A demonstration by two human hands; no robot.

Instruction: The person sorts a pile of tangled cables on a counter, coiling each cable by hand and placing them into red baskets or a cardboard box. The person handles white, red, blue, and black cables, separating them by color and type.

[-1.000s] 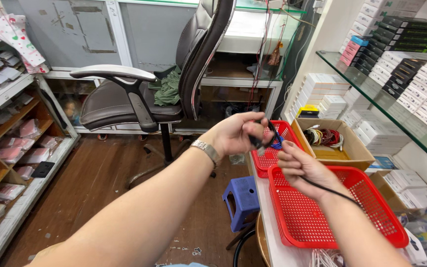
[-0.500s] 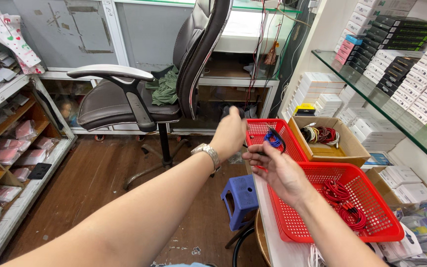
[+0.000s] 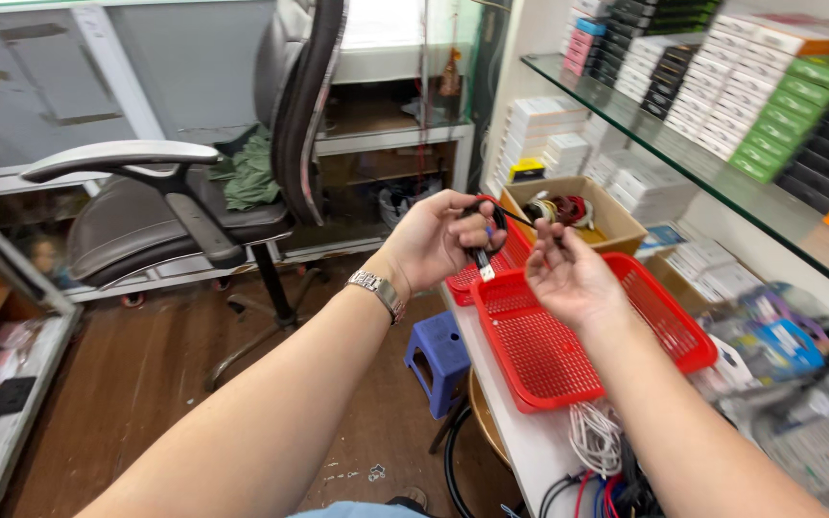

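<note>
**Cable held over the basket edge**

Shop shelving surrounds a narrow bench. Left hand closes on a black cable; right hand, at 3 o'clock, pinches its strand. Loose plug could snag the red basket mesh below.

bare forearms, silver metal wristwatch on the left wrist

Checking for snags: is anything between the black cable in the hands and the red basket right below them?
Nothing visible. The left hand and right hand hold the black cable in open air directly above the near red basket, whose mesh floor beneath looks bare.
</note>
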